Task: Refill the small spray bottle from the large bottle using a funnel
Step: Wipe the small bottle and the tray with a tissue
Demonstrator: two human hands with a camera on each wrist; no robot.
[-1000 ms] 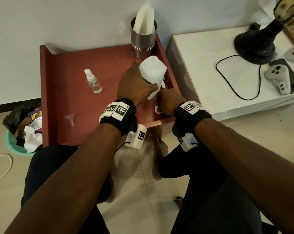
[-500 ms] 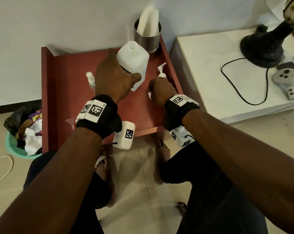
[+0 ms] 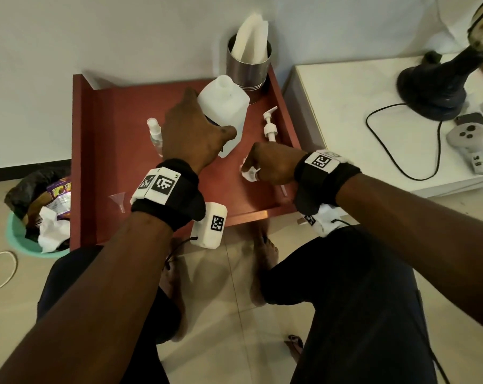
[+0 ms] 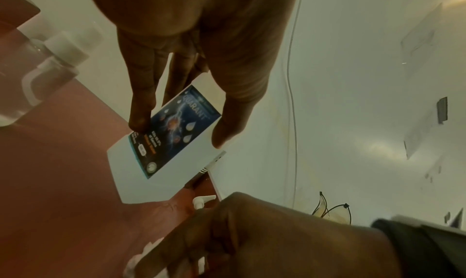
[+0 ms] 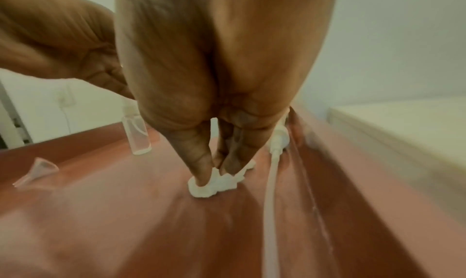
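Head view is showing, from the left, a bin (image 3: 27,234) on the floor, then the funnel (image 3: 118,199) lying near the counter's (image 3: 101,151) front edge, well apart from the capped spray bottle (image 3: 155,134). Just beside it the left hand (image 3: 196,134) is gripping the big bottle (image 3: 226,106), fingers (image 4: 141,95) curled round its label, having shifted it leftward and set it upright, neck open. Its pump (image 3: 271,126) is now lying free on the counter. That likely means pouring is getting closer, though the funnel is untouched. Rightmost, the right hand (image 3: 273,164) is pinching a tissue wad (image 5: 214,180) against the red counter. Beyond are sitting a white ledge (image 3: 345,106) and a controller (image 3: 470,145).
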